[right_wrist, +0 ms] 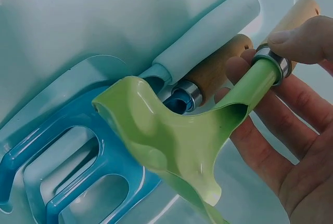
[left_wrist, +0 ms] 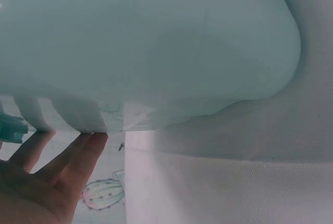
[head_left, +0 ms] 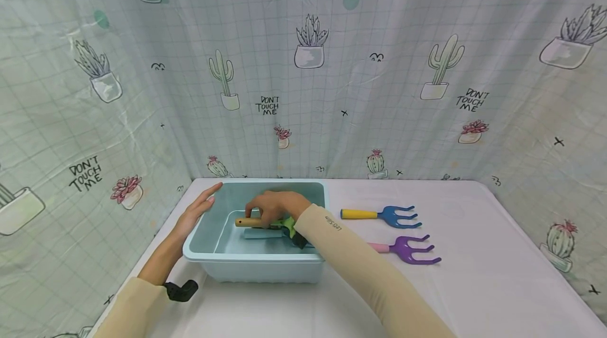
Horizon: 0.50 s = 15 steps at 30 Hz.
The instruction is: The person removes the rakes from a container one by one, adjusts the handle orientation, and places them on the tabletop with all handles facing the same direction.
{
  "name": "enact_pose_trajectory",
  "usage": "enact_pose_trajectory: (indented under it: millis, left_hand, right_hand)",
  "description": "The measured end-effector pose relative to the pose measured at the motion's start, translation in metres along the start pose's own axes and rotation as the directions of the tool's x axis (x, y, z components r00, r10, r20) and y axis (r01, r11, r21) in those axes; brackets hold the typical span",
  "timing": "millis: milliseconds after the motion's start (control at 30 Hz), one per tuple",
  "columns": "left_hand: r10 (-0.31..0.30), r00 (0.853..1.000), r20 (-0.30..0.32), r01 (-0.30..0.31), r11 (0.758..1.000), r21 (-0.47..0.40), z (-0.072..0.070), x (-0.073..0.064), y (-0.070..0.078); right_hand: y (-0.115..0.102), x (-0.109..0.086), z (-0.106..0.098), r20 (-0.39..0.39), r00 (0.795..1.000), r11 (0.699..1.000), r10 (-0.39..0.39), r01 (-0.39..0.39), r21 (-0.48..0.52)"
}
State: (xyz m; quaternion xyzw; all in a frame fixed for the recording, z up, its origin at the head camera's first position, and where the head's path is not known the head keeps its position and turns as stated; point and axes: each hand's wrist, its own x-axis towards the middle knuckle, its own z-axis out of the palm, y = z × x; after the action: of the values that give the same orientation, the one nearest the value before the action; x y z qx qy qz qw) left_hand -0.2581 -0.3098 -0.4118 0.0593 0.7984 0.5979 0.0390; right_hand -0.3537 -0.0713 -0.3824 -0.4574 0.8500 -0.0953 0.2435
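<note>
Right wrist view: the right hand pinches the green tool at its collar, inside the tub, blue fork just beyond that hand. Left hand, fingers straight, touches the tub's outer wall. Placing or lifting, I can't tell; next, I'd judge, calls for a steady pinch, clear of the fork.

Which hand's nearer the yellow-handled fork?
Right. The right hand is in the tub, left of the yellow-handled fork; the left hand is farther left, at the tub's left side.
</note>
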Motion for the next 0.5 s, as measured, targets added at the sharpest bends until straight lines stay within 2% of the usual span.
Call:
enact_pose_trajectory:
  millis: [267, 500]
  left_hand:
    - [0.012, 1.0, 0.013, -0.011, 1.0, -0.027, -0.0003, -0.0014, -0.0003]
    - [0.005, 1.0, 0.007, -0.005, 1.0, -0.015, 0.0, -0.0007, 0.0006]
  right_hand:
    - [-0.0002, 0.0018, 0.0, -0.006, 1.0, 1.0, -0.022, 0.022, -0.016]
    - [-0.0015, -0.0009, -0.0009, -0.016, 0.999, 1.0, -0.029, 0.029, -0.002]
